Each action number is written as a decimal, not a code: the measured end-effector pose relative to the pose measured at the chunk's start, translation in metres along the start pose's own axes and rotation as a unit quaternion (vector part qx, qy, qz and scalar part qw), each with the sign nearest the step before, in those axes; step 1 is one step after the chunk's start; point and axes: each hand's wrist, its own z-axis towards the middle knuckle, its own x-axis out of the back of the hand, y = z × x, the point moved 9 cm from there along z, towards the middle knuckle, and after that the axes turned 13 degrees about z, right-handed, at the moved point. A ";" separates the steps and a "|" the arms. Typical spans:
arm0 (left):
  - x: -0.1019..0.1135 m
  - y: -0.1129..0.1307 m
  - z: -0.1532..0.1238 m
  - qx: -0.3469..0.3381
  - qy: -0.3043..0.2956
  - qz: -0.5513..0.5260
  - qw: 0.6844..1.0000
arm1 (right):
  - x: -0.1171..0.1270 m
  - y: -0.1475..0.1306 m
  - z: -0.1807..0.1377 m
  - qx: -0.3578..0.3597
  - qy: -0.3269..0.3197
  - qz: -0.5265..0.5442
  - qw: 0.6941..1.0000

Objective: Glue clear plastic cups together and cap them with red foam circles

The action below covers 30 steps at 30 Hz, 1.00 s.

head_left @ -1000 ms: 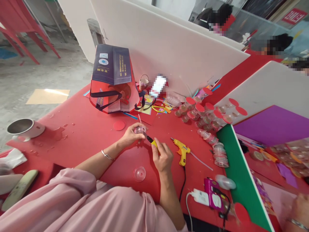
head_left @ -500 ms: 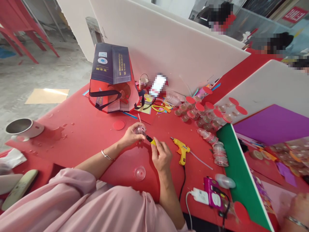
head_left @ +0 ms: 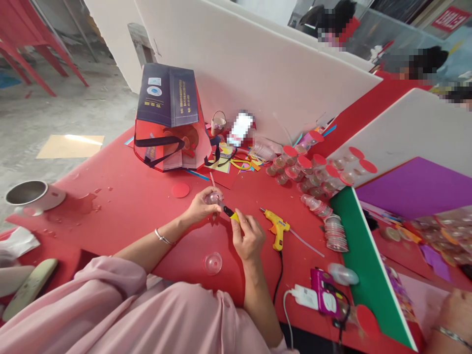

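My left hand (head_left: 199, 206) is closed around a small clear plastic dome (head_left: 213, 198), held just above the red table (head_left: 121, 206). My right hand (head_left: 248, 238) grips a small tool with a yellow and black handle (head_left: 231, 214), its tip against the dome. A second clear dome (head_left: 213, 263) lies on the table below my hands. A yellow hot glue gun (head_left: 277, 229) rests just to the right of my right hand, its black cord running toward me.
A red and navy bag (head_left: 170, 123) stands behind, beside paper scraps and scissors (head_left: 241, 162). Several red-lidded clear cups (head_left: 313, 172) crowd the right. A metal bowl (head_left: 31, 194) and water drops sit left. White partitions, green and purple boards, a power strip (head_left: 304, 297), another person's hand (head_left: 455, 314).
The view has shifted slightly. My hands stay in the same place with the dome and the tool.
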 end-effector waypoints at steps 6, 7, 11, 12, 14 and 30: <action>0.002 -0.002 0.000 0.009 0.003 0.012 1.000 | 0.000 0.003 0.000 -0.008 -0.006 0.007 1.000; 0.002 -0.002 -0.001 0.011 0.002 0.018 1.000 | 0.000 0.003 0.000 -0.008 -0.006 0.004 1.000; 0.000 0.002 -0.003 0.009 -0.011 0.026 1.000 | 0.001 0.002 0.000 -0.006 -0.002 -0.008 1.000; 0.000 0.003 -0.003 0.008 -0.015 0.027 0.999 | 0.002 0.002 0.000 -0.004 -0.002 -0.010 1.000; -0.001 0.005 -0.004 0.008 -0.022 0.034 0.999 | 0.002 0.001 0.000 -0.001 0.000 -0.012 1.000; -0.004 0.007 -0.002 0.029 -0.034 0.022 0.999 | 0.002 0.007 0.000 -0.012 -0.004 -0.011 1.000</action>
